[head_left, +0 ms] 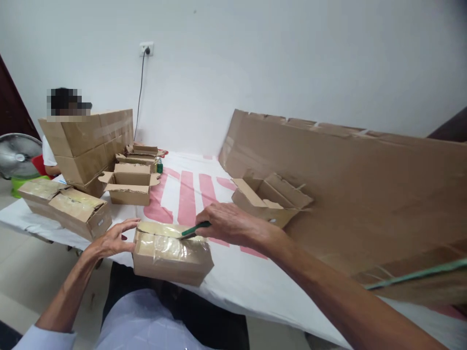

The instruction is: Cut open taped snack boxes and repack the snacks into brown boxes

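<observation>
A taped cardboard box (171, 260) lies at the table's near edge, with shiny clear tape across its top and a slit along the tape's left part. My left hand (111, 240) steadies it at the left end, thumb and fingers pressed against the box. In my right hand (222, 223) is a green box cutter (195, 229), gripped from above, its tip down on the taped seam. The blade itself is hard to make out.
Two taped boxes (65, 201) lie to the left, before a stack of boxes (91, 141). Open boxes (129, 187) stand nearby, another (272, 197) at right. A large cardboard sheet (339, 194) leans along the right. A person (49, 150) sits behind the stack.
</observation>
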